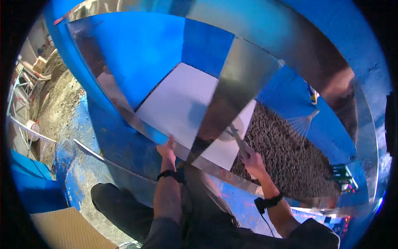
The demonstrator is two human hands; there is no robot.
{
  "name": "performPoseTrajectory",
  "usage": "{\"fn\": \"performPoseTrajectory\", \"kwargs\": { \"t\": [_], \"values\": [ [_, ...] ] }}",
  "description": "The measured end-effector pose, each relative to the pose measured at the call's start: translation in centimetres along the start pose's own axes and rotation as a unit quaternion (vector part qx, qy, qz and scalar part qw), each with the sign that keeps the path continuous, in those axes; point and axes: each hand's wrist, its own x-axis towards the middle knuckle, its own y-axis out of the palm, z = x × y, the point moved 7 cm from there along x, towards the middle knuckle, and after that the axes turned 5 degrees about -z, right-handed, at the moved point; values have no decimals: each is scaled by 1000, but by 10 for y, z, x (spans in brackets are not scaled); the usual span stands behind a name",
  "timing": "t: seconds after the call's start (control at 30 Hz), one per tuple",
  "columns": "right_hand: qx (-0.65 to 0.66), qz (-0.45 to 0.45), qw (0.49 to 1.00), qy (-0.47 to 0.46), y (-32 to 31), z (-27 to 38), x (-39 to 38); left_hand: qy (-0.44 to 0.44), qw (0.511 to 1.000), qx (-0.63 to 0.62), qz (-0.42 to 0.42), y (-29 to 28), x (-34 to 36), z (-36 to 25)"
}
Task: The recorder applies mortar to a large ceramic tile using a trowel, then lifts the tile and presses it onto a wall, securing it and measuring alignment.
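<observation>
My left hand [166,150] is closed over the metal rim [207,164] along the near side, its thumb up and its fingers partly hidden. My right hand [253,162] grips the handle of a mallet-like tool [237,136] with a round, pale head. That head is over a white slab [226,150], right of an upright metal panel that cuts across the view. Left of the panel, more white slab surface [178,99] lies between blue walls. Dark, ridged mortar-like material [282,157] spreads to the right of the slabs, near my right hand.
A fan-shaped rake [304,122] lies at the far right edge of the dark bed, near a yellow-handled tool [314,98]. A green tool [343,176] sits at its right end. The shiny metal panel [236,79] stands ahead. Rubble [62,89] and metal framing [27,99] are at left.
</observation>
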Motion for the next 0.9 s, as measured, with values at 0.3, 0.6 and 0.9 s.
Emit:
{"fn": "performPoseTrajectory", "kwargs": {
  "t": [0.3, 0.6, 0.9],
  "values": [
    [-52, -112, 990, -75, 18, 3, 24, -5, 995, 37, -92, 8, -9, 7],
    [129, 16, 985, 110, 27, -14, 92, -4, 992, 68, -110, -14, -8, 17],
    [452, 51, 891, 8, 89, -18, 121, 95, 982, 98, -131, -16, -8, 3]
  ]
}}
